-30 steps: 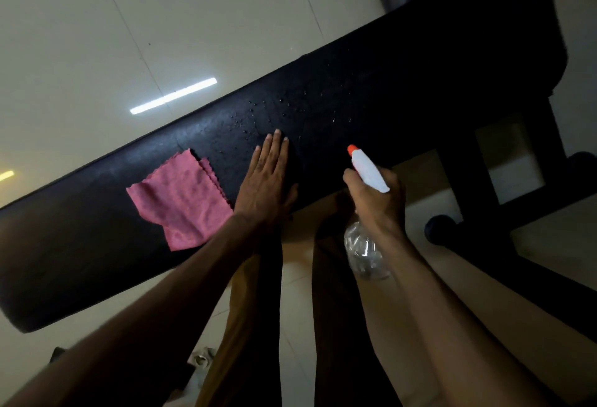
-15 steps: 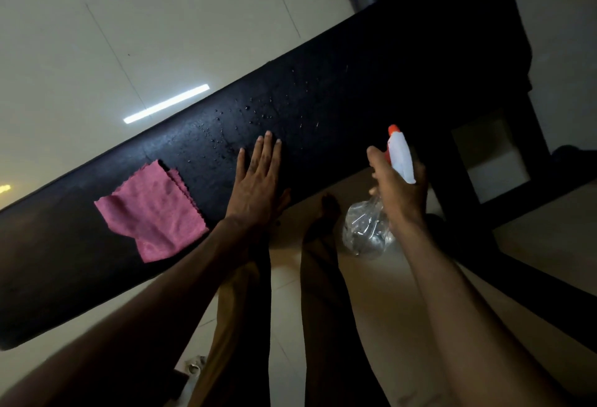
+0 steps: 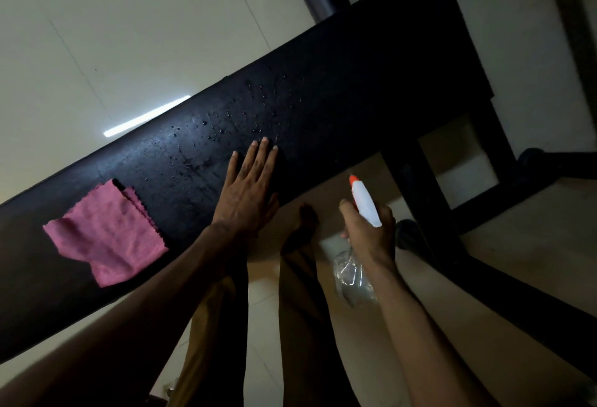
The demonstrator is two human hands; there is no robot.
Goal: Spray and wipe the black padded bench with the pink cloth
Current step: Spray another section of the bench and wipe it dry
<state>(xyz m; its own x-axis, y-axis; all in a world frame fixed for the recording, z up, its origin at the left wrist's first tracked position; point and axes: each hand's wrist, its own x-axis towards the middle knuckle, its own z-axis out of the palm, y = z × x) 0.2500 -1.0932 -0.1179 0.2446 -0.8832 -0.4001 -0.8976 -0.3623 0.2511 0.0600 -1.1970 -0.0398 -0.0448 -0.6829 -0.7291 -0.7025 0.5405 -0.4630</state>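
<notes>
The left hand (image 3: 247,193) lies flat, palm down, fingers straight and close together, thumb spread to the side past the near edge of the bench (image 3: 371,83). Its forearm runs back to the lower left corner of the view. The right hand (image 3: 371,232) is held off the bench's near edge, fingers curled round the neck of a spray bottle (image 3: 363,203), forearm reaching in from the lower right.

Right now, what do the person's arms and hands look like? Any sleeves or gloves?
Both arms are bare, with no sleeves in sight. The left hand and right hand wear no gloves, rings or watch that I can see.
</notes>
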